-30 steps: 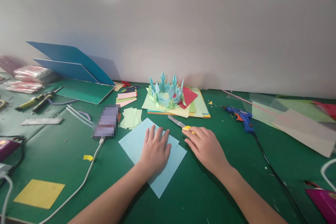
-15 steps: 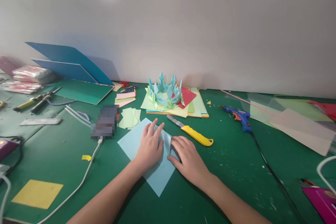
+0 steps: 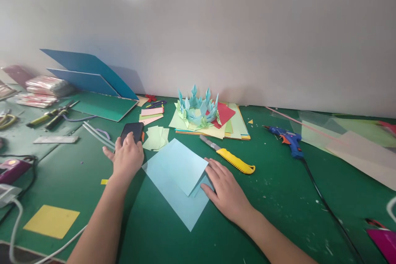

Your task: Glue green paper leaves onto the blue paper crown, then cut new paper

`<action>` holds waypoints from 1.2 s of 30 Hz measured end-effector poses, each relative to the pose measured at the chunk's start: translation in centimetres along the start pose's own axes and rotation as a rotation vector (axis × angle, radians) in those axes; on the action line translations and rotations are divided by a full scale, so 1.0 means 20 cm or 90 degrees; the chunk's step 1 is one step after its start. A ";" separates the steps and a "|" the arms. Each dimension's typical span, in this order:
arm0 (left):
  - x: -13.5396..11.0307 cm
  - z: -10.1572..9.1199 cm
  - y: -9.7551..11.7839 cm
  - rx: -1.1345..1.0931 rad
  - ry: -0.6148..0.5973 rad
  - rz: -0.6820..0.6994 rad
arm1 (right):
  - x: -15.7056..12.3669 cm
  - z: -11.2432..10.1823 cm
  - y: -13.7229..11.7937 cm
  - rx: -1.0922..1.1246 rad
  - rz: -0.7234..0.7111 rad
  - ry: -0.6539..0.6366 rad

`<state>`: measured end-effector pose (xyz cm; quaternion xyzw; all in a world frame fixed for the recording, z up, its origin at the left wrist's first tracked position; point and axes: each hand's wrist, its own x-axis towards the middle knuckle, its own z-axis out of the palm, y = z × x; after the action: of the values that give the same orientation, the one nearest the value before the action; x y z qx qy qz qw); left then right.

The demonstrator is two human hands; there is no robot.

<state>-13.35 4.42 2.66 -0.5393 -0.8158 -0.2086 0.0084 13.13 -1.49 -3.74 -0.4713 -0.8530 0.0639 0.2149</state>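
Observation:
Two light blue paper sheets [image 3: 177, 175] lie stacked and skewed on the green table [image 3: 272, 198] in front of me. My right hand [image 3: 224, 189] rests flat on their right corner, fingers stretched out. My left hand [image 3: 125, 156] has gone to the left and lies over a black phone [image 3: 133, 130], fingers curled round its near end. A yellow utility knife [image 3: 230, 157] lies just beyond my right hand, apart from it. Behind the sheets stands a blue and green folded paper crown [image 3: 198, 109] on a stack of coloured paper [image 3: 235, 126].
Pale green paper squares [image 3: 156, 137] lie beside the phone. A blue glue gun [image 3: 287, 140] with its black cord is at the right. Blue boards [image 3: 89, 72] lean on the white partition; pliers [image 3: 52, 117], a white cable [image 3: 18, 218] and a yellow square [image 3: 51, 220] are at the left.
My left hand left the blue paper and moved left onto the phone. My right hand let go of the yellow knife and now rests on the paper's right corner.

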 end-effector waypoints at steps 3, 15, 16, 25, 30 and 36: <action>-0.02 0.05 0.01 0.011 0.077 0.045 | -0.01 0.01 0.01 -0.001 0.015 0.012; -0.24 0.24 0.17 -0.011 -0.206 0.461 | 0.01 -0.06 -0.03 0.140 0.045 -0.010; -0.23 0.24 0.17 -0.015 -0.205 0.462 | 0.01 -0.06 -0.03 0.156 0.054 -0.014; -0.22 0.22 0.18 -0.202 -0.207 0.359 | 0.00 -0.02 -0.01 0.290 0.037 0.021; -0.20 0.21 0.18 -0.346 -0.215 0.252 | 0.00 -0.02 0.01 0.248 0.023 0.040; -0.15 0.13 0.18 -0.583 -0.247 0.065 | 0.00 -0.03 0.03 0.174 0.066 -0.021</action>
<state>-8.38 3.86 0.81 -0.5557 -0.5997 -0.4406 -0.3708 13.83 -1.26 -3.41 -0.4801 -0.8142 0.1981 0.2595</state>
